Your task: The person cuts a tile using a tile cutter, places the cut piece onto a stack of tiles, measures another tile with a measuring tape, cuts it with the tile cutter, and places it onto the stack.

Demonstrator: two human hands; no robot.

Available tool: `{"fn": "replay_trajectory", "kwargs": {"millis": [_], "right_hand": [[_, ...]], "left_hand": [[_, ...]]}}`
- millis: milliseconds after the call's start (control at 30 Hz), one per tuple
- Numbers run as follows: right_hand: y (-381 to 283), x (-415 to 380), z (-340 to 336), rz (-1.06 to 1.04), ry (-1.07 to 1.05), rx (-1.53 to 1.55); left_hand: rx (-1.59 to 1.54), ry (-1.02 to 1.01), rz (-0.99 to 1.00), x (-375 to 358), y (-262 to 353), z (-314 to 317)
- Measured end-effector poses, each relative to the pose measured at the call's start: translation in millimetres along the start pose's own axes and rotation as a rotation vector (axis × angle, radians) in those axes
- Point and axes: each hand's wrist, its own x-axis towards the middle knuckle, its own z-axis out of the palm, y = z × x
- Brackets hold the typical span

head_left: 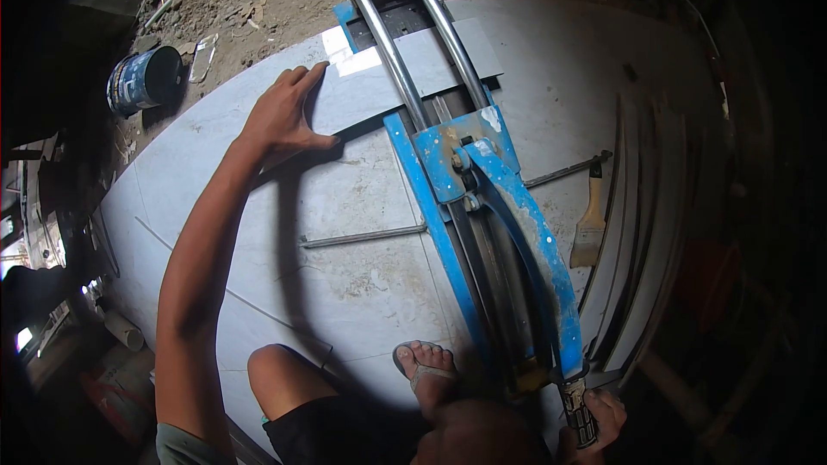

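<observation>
A blue manual tile cutter (465, 155) stands on the floor in front of me, with two steel rails and a long lever. My right hand (603, 418) is wrapped round the black grip (579, 413) at the lever's near end. Under the rails, across the cutter's bed, lies a pale tile (370, 93). My left hand (289, 112) holds the tile left of the rails, thumb at its near edge and fingers spread over its top. Bright light falls on the tile beyond my fingertips.
A paintbrush (590, 222) lies right of the cutter, beside several long tile strips (633, 232). Metal support arms (366, 238) reach out from the cutter's sides. A blue bucket (142, 82) lies on the dirt at far left. My sandalled foot (426, 370) is close to the cutter.
</observation>
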Motion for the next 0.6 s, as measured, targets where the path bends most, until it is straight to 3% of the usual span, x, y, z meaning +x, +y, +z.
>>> {"fn": "replay_trajectory", "kwargs": {"millis": [67, 200, 467, 567, 600], "right_hand": [[4.5, -15.6, 24.2, 0.127, 0.265, -0.021], [-3.4, 26.7, 26.6, -0.008, 0.275, 0.107], [-18.8, 90.4, 26.8, 0.105, 0.258, 0.302], [-27.6, 106.1, 32.0, 0.191, 0.33, 0.386], [-27.3, 106.3, 30.8, 0.219, 0.333, 0.381]], "left_hand": [[0.0, 0.001, 0.004, 2.9, -3.7, 1.6], [0.066, 0.007, 0.006, 3.2, -2.0, 3.9], [0.038, 0.097, 0.071, 6.7, -19.4, 19.6], [0.042, -0.094, 0.02, 7.5, 3.2, -10.6], [0.051, -0.047, 0.062, 8.1, -0.9, -5.8]]}}
